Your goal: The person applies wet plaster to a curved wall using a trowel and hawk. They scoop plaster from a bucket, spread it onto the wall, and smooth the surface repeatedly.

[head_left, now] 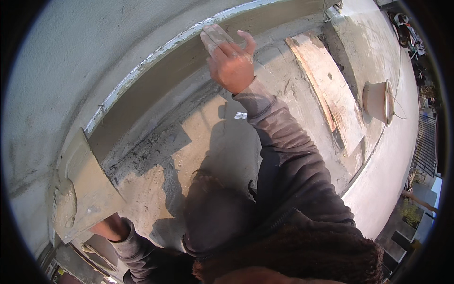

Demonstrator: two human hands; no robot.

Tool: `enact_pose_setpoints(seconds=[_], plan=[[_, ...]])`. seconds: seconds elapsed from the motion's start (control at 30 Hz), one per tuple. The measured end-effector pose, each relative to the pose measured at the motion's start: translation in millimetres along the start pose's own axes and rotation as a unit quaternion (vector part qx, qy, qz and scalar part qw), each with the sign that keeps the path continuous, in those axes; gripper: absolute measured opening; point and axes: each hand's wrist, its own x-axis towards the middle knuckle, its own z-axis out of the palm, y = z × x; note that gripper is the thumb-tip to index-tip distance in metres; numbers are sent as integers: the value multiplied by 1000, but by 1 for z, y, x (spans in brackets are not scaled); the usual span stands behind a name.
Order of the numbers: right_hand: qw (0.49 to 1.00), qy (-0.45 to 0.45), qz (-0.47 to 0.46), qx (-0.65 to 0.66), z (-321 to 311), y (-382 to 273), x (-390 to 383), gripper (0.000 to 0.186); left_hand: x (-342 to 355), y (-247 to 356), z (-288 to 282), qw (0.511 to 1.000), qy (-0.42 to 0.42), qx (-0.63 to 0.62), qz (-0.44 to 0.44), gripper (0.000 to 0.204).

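Observation:
My left hand (109, 227) is under a flat, mortar-smeared hawk board (92, 189) at the lower left and holds it up; the board hides its fingers. A dab of wet mortar (66, 202) clings to the board's left side. Farther up, my right hand (231, 60) reaches to a long wall ledge with a pale, rough edge strip (156, 56). Its fingers are stretched out, coated in grey mortar, with the tips at the strip and the thumb apart. I see no tool in this hand. Below the strip runs a smooth, damp-looking plaster band (156, 87).
A worn wooden board (331, 90) lies to the right on the mortar-stained surface. Beyond it a bucket (377, 100) with a wire handle stands near a pale ledge (378, 189). A small whitish scrap (240, 115) lies beside my right sleeve. Dark, crumbly mortar (142, 151) lines the wall's foot.

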Motion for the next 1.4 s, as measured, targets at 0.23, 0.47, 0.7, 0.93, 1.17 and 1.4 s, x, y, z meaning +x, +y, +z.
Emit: enact_pose_setpoints(seconds=[0.23, 0.47, 0.7, 0.93, 1.17, 1.4], plan=[[999, 27, -29, 8, 5, 5, 15, 33, -26, -27, 26, 929, 36, -338, -146, 44], [997, 23, -14, 69, -4, 0, 30, 37, -23, -12, 34, 882, 42, -440, -163, 46], [970, 99, -42, 218, -44, -47, 41, 26, -8, 0, 31, 791, 97, -551, -246, 41], [952, 57, -25, 299, -81, -110, 10, 15, 29, -14, 28, 934, 76, -308, -164, 32], [923, 59, -256, 279, -132, -168, 36, 38, 65, 32, 2, 894, 38, -420, -150, 30], [954, 77, -204, 207, -185, -225, 96, 37, 102, 26, -2, 888, 121, -443, -10, 38]])
